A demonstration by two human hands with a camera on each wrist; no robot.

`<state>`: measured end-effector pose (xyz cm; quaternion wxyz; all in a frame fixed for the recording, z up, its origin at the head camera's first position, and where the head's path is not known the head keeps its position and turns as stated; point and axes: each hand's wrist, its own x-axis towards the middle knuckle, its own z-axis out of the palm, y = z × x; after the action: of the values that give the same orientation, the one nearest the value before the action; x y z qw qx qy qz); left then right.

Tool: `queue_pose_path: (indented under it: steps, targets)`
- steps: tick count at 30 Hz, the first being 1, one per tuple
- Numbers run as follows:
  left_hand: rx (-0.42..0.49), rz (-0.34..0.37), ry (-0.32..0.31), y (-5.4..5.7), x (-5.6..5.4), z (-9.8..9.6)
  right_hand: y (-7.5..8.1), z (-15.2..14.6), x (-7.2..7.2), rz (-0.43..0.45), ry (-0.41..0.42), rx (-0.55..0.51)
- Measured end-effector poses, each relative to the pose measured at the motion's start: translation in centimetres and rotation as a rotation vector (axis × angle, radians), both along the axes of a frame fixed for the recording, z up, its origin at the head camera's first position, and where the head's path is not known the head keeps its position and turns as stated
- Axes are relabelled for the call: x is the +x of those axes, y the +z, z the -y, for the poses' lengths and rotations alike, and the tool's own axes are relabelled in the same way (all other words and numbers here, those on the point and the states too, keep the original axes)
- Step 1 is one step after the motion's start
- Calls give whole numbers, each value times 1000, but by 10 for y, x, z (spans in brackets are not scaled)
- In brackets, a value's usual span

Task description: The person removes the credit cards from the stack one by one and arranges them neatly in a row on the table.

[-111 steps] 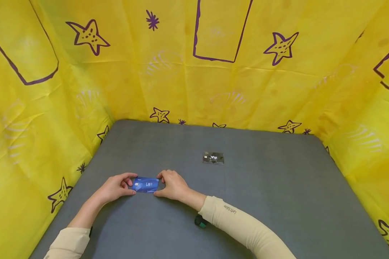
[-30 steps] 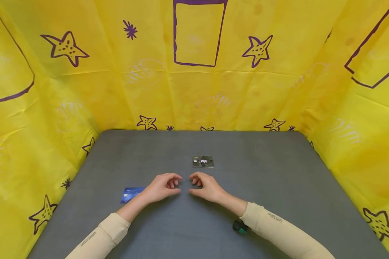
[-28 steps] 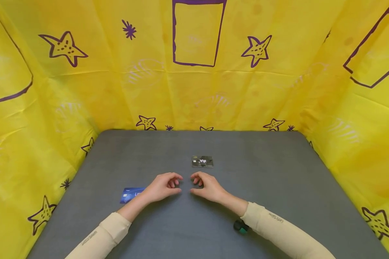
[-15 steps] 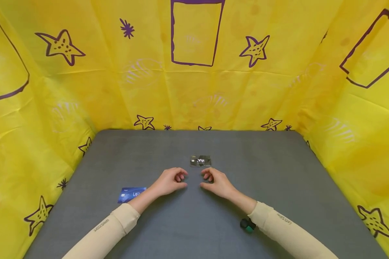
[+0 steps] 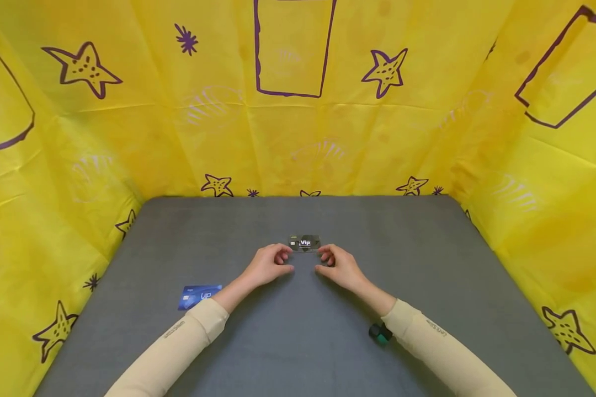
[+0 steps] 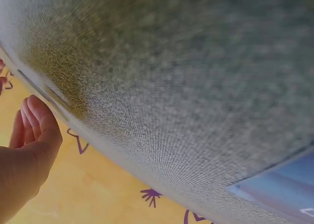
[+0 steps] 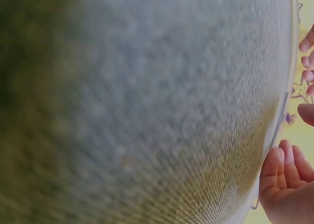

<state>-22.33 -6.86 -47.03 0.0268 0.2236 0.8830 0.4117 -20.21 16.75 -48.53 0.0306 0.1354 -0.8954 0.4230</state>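
A black card (image 5: 304, 243) printed "Vip" lies flat on the grey table in the head view. My left hand (image 5: 270, 263) is at its lower left corner, fingertips right at the edge, thumb apart from the loosely bent fingers. At the lower right corner is my right hand (image 5: 341, 268), its fingers bent the same way and its index fingertip overlapping the card's edge. Neither hand grips anything. To the left lies a blue VIP card (image 5: 198, 296), partly covered by my left forearm; the left wrist view shows a corner of this blue card (image 6: 279, 192) too.
The grey table (image 5: 402, 242) reaches back to a yellow cloth wall (image 5: 278, 138) with purple star drawings, which also rises on both sides. A small black and green device (image 5: 379, 333) sits beneath the right sleeve cuff.
Earlier both hands held the blue card by its ends; it was let go on the left. The hands then moved right and forward to the black card's near corners.
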Motion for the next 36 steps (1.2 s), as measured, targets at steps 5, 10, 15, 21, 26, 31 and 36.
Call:
queue_pose_path:
  steps: [5, 10, 15, 21, 26, 31, 36]
  targets:
    - [1, -33, 34, -2, -8, -2, 0, -1, -7, 26, -23, -11]
    - [-8, -22, 68, -2, -13, -4, 1, -1, -15, 36, -46, -12]
    - [-14, -10, 103, -2, -21, -7, 3, -1, -23, 42, -63, 13]
    - [-15, 7, 130, -3, -28, -10, 2, -1, -34, 36, -79, 26]
    - [-20, 39, 159, 0, -34, -12, 2, 1, -41, 80, -103, 43]
    - [-27, 53, 172, 0, -38, -13, 1, 3, -46, 96, -108, 55]
    - [-44, 68, 175, -2, -41, -13, 1, 4, -49, 85, -104, 61]
